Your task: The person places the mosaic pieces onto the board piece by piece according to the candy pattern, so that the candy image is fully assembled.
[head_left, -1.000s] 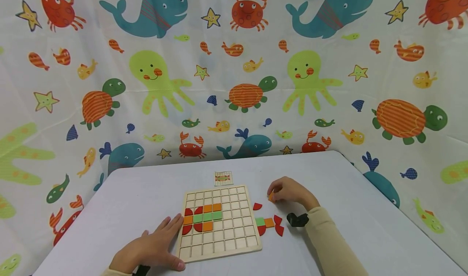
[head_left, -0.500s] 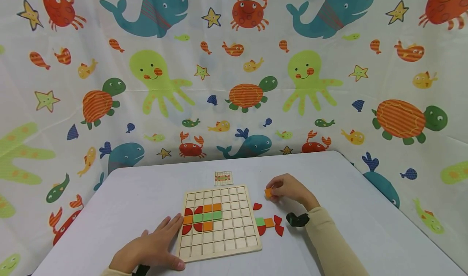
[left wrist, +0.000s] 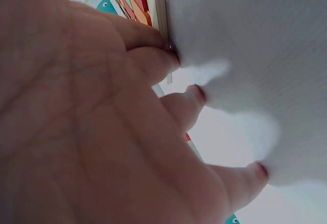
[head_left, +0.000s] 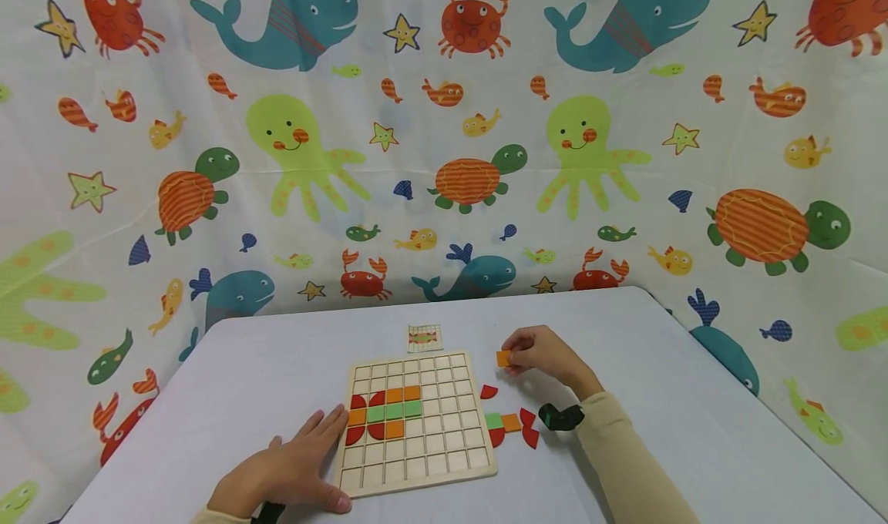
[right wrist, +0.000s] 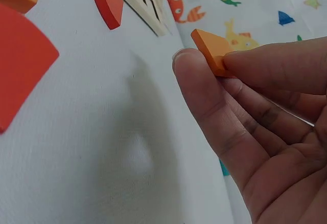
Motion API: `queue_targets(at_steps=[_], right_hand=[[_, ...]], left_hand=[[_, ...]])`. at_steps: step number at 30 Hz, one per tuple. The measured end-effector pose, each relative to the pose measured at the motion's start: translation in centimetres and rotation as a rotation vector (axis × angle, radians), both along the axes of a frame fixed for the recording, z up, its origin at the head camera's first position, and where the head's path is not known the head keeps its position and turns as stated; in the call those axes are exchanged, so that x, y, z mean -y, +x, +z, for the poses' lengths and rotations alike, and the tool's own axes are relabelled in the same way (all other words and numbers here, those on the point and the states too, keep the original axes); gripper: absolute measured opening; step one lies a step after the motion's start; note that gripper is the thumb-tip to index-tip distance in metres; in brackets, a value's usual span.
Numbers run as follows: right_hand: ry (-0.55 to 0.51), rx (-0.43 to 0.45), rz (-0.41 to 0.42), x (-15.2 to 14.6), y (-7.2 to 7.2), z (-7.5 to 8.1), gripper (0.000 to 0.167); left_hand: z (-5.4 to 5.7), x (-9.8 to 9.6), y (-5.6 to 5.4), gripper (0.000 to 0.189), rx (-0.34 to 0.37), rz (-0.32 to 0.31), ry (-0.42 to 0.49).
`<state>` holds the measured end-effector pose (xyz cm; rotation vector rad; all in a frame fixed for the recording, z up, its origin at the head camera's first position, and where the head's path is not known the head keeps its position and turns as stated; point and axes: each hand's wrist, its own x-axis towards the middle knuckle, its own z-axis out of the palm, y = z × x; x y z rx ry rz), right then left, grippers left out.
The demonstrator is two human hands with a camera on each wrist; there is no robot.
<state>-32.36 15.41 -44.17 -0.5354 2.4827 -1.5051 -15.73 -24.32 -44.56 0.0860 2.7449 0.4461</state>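
Note:
Between thumb and fingertips my right hand [head_left: 548, 354] pinches an orange square tile [right wrist: 212, 50], raised above the tabletop to the right of the board. My left hand [head_left: 287, 466] lies with fingers spread at the left edge of the wooden grid board [head_left: 451, 447]; its fingertips rest on the table and against that edge. On the board's left part sit red quarter-round tiles [head_left: 354, 436], orange squares [head_left: 412, 393] and a row of green squares [head_left: 394, 411]. In the left wrist view the palm [left wrist: 102, 122] covers much of the picture.
Loose tiles lie right of the board: a green square [head_left: 493, 421], an orange square [head_left: 511, 423] and several red quarter-rounds [head_left: 530, 438]. A small pattern card [head_left: 425, 338] lies behind the board on the white table [head_left: 291, 362]. A sea-animal curtain [head_left: 416, 239] hangs behind.
My right hand has moved up and slightly left with the orange tile, which now shows more fully at the fingertips. The left hand and the board have stayed put.

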Motion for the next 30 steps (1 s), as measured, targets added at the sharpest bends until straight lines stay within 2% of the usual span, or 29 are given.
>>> queue_targets(at_steps=[8,18,30], right_hand=[[-0.036,0.009,0.009,0.7,0.3,0.3,0.015],[-0.025,0.012,0.032,1.4,0.5,0.5,0.014],[-0.025,0.009,0.055,2.1,0.8,0.2,0.012]], left_hand=[[-0.2,0.1,0.0,0.127,-0.013,-0.018,-0.004],[-0.5,0.2,-0.1,0.129,-0.015,-0.015,-0.006],[-0.1,0.0,0.2,0.129,-0.012,-0.014,-0.008]])
